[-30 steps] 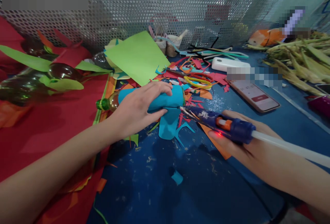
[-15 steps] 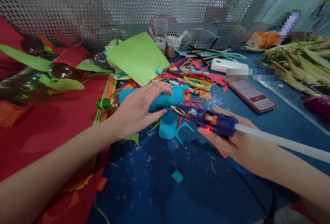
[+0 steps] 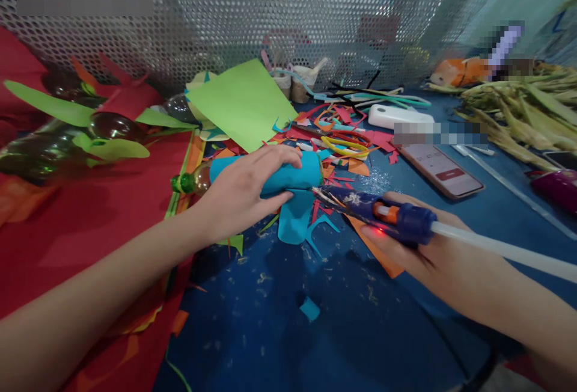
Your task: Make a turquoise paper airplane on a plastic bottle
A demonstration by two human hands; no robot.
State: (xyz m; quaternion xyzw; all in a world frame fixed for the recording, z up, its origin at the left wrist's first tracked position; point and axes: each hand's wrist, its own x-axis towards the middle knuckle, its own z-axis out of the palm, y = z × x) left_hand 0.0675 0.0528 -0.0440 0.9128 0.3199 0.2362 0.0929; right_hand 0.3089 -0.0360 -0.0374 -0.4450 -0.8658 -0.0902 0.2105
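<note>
A plastic bottle with a green cap lies on its side, wrapped in blue paper. My left hand grips it from above, fingers over the top and thumb along the near side. Below the wrap, a rounded blue paper strip lies on the table. In my right hand is a dark blue glue gun with a lit red light. Its nozzle points left, at the wrap's lower edge near the bottle's right end. A long whitish glue stick sticks out of its back.
Coloured paper scraps and scissors with yellow handles lie behind the bottle. A green sheet leans at the back by a perforated metal screen. Red paper and bottle crafts fill the left. A phone and dried husks lie right.
The glue gun has moved right along the wrap's lower edge, with my right hand. My left hand stays on the bottle.
</note>
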